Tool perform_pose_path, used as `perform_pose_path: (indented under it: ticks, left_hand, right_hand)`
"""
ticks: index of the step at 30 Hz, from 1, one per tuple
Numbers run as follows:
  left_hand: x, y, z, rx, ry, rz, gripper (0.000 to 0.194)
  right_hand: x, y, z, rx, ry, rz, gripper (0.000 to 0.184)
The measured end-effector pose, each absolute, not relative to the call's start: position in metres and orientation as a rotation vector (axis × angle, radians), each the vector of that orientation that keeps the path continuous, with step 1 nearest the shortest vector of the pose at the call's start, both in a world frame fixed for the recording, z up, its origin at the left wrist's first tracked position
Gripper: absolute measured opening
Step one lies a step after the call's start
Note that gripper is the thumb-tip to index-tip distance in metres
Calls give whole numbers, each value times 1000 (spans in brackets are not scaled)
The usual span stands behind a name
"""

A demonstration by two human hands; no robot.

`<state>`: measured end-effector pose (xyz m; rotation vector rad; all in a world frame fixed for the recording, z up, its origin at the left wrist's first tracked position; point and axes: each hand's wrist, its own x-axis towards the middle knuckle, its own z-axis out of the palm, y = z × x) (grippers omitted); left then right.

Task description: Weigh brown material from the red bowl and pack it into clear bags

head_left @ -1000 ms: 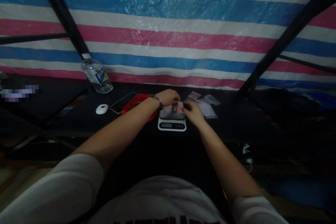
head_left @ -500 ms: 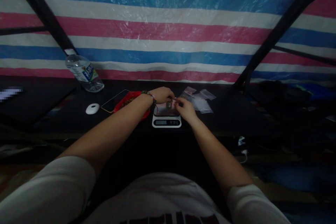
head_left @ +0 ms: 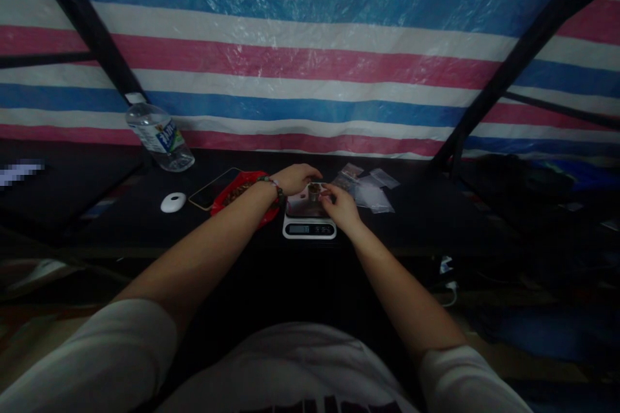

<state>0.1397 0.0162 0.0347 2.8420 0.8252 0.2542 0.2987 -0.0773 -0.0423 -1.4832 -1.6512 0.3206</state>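
A small white digital scale [head_left: 309, 231] with a metal plate stands in front of me, its display lit. On the plate is a small metal cup [head_left: 314, 194] with brownish contents, and a little brown piece [head_left: 303, 196] lies to its left. My left hand [head_left: 296, 179], with a beaded bracelet on the wrist, hovers behind and left of the cup, its fingers stretched out and holding nothing visible. Close against the cup's right side is my right hand [head_left: 341, 205], thumb and forefinger apart. Whether it touches the cup I cannot tell.
Left of the scale are a red bag [head_left: 221, 201] of small brown pieces, a phone [head_left: 213, 188], a white rounded case [head_left: 173, 202] and a water bottle [head_left: 162, 139]. Clear plastic bags [head_left: 372, 192] lie to the right. Striped sheeting [head_left: 300, 68] hangs behind, with black frame poles [head_left: 513, 64].
My left hand has drawn back from above the cup and its fingers have straightened. My right fingers have come lower, beside the cup, whose contents now show.
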Motion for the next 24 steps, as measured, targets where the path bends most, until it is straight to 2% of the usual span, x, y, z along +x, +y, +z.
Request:
perform_pose_path:
  ticks: [6,12,15,20,24]
  left_hand:
    - [123,14,25,2833,1082,224,33]
    - [118,10,3,2805,1122,115,26]
    - [117,10,0,2773,1186,177,25]
    - [113,6,13,2712,1132,481,28]
    - [117,3,23,2764,1044,506,27]
  right_hand:
    - [302,-77,-44,-1519,-1618,285,36]
    - [308,-75,-48,-1534,-1567,251,33]
    - [310,-75,-48,-1536,-1566,264,33]
    - [310,-76,-46,-1540,-1562,274,32]
    - [310,-76,-46,-1531,-1567,293,32]
